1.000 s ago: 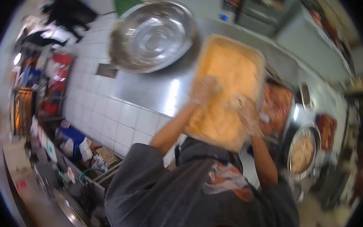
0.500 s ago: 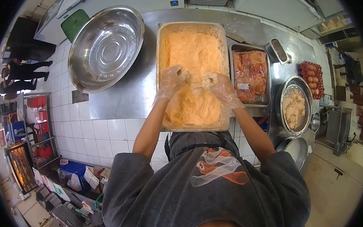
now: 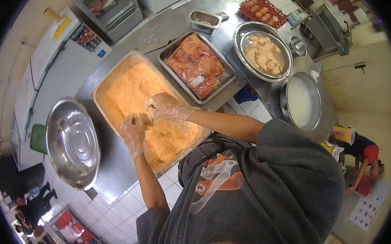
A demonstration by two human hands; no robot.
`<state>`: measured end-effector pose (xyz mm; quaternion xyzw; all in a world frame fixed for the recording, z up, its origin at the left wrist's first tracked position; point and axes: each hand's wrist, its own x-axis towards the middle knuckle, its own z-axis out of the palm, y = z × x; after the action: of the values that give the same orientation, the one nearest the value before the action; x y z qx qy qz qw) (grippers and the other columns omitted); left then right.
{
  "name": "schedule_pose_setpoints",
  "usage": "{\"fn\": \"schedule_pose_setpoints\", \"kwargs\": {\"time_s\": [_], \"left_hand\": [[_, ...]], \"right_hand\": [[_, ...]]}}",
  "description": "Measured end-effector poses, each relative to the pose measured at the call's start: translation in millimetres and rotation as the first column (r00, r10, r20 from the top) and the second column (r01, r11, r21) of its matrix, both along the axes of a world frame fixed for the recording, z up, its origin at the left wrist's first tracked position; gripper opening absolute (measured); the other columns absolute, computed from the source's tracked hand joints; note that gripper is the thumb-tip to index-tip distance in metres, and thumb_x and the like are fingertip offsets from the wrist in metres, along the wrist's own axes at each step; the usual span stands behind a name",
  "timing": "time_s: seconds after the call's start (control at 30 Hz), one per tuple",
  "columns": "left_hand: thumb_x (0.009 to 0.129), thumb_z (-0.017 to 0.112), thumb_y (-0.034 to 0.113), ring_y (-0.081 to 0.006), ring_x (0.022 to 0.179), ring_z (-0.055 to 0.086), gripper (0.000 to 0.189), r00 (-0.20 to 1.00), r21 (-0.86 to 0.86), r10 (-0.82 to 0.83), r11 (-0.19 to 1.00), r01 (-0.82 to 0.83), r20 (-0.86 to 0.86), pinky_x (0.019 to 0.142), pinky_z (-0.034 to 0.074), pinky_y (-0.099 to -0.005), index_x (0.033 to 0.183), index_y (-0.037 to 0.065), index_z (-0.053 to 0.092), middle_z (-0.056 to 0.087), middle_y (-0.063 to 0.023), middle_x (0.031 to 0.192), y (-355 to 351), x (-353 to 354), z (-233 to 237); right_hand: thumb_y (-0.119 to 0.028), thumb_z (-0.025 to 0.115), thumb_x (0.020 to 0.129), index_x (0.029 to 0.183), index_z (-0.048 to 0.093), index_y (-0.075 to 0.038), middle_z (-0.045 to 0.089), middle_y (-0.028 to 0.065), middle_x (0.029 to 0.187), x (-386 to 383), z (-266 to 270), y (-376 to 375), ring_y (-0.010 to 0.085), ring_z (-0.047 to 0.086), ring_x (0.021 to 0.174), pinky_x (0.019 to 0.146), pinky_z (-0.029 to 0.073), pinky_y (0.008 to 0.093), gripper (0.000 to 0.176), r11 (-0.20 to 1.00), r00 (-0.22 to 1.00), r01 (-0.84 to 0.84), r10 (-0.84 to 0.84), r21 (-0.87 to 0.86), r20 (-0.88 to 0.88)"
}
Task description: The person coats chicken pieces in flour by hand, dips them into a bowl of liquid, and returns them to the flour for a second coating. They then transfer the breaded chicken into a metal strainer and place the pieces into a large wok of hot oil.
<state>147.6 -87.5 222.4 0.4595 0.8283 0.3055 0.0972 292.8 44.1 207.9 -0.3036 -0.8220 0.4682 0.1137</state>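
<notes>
**Though the left hand (image 3: 133, 129) and right hand (image 3: 164, 108) are curled shut, what they grip is hard to read**

Because the clear plastic gloves crumple and shine, the fingers beneath them blur together. The left hand is closed round a small brownish lump (image 3: 140, 121). The right hand, just beside it and a little farther off, is cupped nearly shut over a paler lump (image 3: 159, 100). Whether either is meat or only clotted coating cannot be told. The person's dark grey sweatshirt (image 3: 253, 194) fills the near foreground and hides the counter edge below the arms.

Both hands hang over the middle of a long rectangular steel tray (image 3: 103, 107) heaped with orange crumb mix (image 3: 130, 85); its near end reaches the counter edge. Bare steel lies between this tray and a wide, round, empty steel bowl (image 3: 71, 143) to the left. Close on the right sits a smaller rectangular steel tray of red marinated meat (image 3: 219, 56). Right of that are a round steel pot of pale pieces (image 3: 237, 39) and, nearer, a round steel pot of white liquid (image 3: 284, 99). A red carton of brown eggs (image 3: 260, 10) and a small oblong steel container (image 3: 205, 18) stand along the far side.

The brushed steel counter (image 3: 108, 165) has a white-tiled front (image 3: 120, 202). A white cabinet-like appliance (image 3: 43, 55) stands far left. On the beige floor (image 3: 359, 89) to the right, another person in a red top (image 3: 363, 154) crouches.
</notes>
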Motion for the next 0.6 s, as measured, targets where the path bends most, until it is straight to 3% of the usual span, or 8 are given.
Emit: {"fn": "schedule_pose_setpoints", "kwargs": {"time_s": [0.1, 0.13, 0.23, 0.33, 0.43, 0.5, 0.57, 0.6], "left_hand": [[0.083, 0.077, 0.015, -0.0275, 0.071, 0.07, 0.014, 0.984, -0.061, 0.097, 0.994, -0.089, 0.152, 0.066, 0.053, -0.0379, 0.091, 0.003, 0.076, 0.073, -0.0153, 0.078, 26, 22, 53], [0.085, 0.078, 0.014, -0.0255, 0.073, 0.07, 0.016, 0.984, -0.05, 0.09, 0.995, -0.083, 0.157, 0.067, 0.052, -0.0371, 0.094, 0.001, 0.076, 0.074, -0.0163, 0.081, 35, 20, 45], [0.085, 0.078, 0.015, -0.0263, 0.074, 0.071, 0.019, 0.999, 0.01, 0.036, 0.999, -0.036, 0.034, 0.068, 0.053, -0.0376, 0.095, -0.001, 0.076, 0.074, -0.0179, 0.084, 79, 65, 83], [0.085, 0.077, 0.014, -0.0287, 0.077, 0.072, 0.018, 0.997, 0.109, -0.042, 0.993, 0.034, 0.069, 0.072, 0.055, -0.0384, 0.096, 0.0, 0.075, 0.074, -0.0193, 0.088, 139, 122, 95], [0.085, 0.075, 0.011, -0.0302, 0.08, 0.072, 0.014, 0.987, 0.152, -0.149, 0.979, 0.139, 0.055, 0.074, 0.056, -0.039, 0.095, 0.002, 0.076, 0.074, -0.0191, 0.09, 212, 192, 87], [0.086, 0.072, 0.01, -0.0307, 0.083, 0.072, 0.013, 0.966, 0.166, -0.254, 0.956, 0.243, 0.046, 0.075, 0.055, -0.0389, 0.096, 0.004, 0.077, 0.074, -0.0179, 0.089, 264, 248, 88], [0.086, 0.072, 0.011, -0.032, 0.085, 0.071, 0.013, 0.925, 0.18, -0.348, 0.93, 0.32, 0.151, 0.076, 0.055, -0.0403, 0.096, 0.005, 0.077, 0.073, -0.0181, 0.091, 312, 306, 82], [0.086, 0.073, 0.012, -0.0332, 0.086, 0.07, 0.013, 0.881, 0.226, -0.415, 0.902, 0.367, 0.226, 0.077, 0.055, -0.0416, 0.096, 0.005, 0.077, 0.073, -0.0185, 0.092, 333, 333, 76]], "right_hand": [[-0.025, 0.07, 0.086, 0.102, 0.074, -0.003, 0.073, 0.0187, 0.093, 50, 56, 27, 0.0345, 0.069, 0.088, 0.081, 0.054, 0.0416, 0.027, 0.999, 0.995, 0.016, -0.02, -0.041, -0.093], [-0.024, 0.07, 0.087, 0.107, 0.074, -0.004, 0.075, 0.016, 0.096, 73, 75, 39, 0.0292, 0.071, 0.09, 0.082, 0.055, 0.0376, 0.028, 0.987, 0.98, 0.028, -0.058, -0.156, -0.189], [-0.024, 0.076, 0.081, 0.097, 0.074, -0.004, 0.072, 0.0172, 0.085, 134, 93, 80, 0.0318, 0.07, 0.083, 0.078, 0.055, 0.0399, 0.025, 0.96, 0.947, 0.167, -0.22, -0.224, -0.236], [-0.025, 0.07, 0.089, 0.111, 0.073, -0.004, 0.076, 0.0131, 0.098, 218, 98, 129, 0.0234, 0.072, 0.088, 0.085, 0.055, 0.0331, 0.03, 0.948, 0.926, 0.309, -0.283, 0.073, -0.248], [-0.024, 0.07, 0.089, 0.109, 0.073, -0.002, 0.075, 0.0164, 0.1, 304, 85, 173, 0.0297, 0.071, 0.09, 0.085, 0.056, 0.0359, 0.03, 0.869, 0.847, 0.471, -0.395, 0.155, -0.356], [-0.022, 0.071, 0.087, 0.108, 0.072, 0.0, 0.073, 0.0192, 0.102, 366, 55, 202, 0.0343, 0.07, 0.09, 0.083, 0.057, 0.0381, 0.03, 0.615, 0.848, 0.519, -0.455, 0.594, -0.271], [-0.019, 0.07, 0.086, 0.108, 0.07, 0.001, 0.071, 0.0218, 0.103, 423, 17, 223, 0.0381, 0.068, 0.091, 0.083, 0.057, 0.0406, 0.03, 0.477, 0.807, 0.546, -0.521, 0.689, -0.278], [-0.017, 0.07, 0.085, 0.108, 0.07, 0.002, 0.07, 0.023, 0.103, 447, -3, 232, 0.0395, 0.067, 0.092, 0.083, 0.056, 0.042, 0.03, 0.51, 0.773, 0.613, -0.546, 0.603, -0.323]]}}
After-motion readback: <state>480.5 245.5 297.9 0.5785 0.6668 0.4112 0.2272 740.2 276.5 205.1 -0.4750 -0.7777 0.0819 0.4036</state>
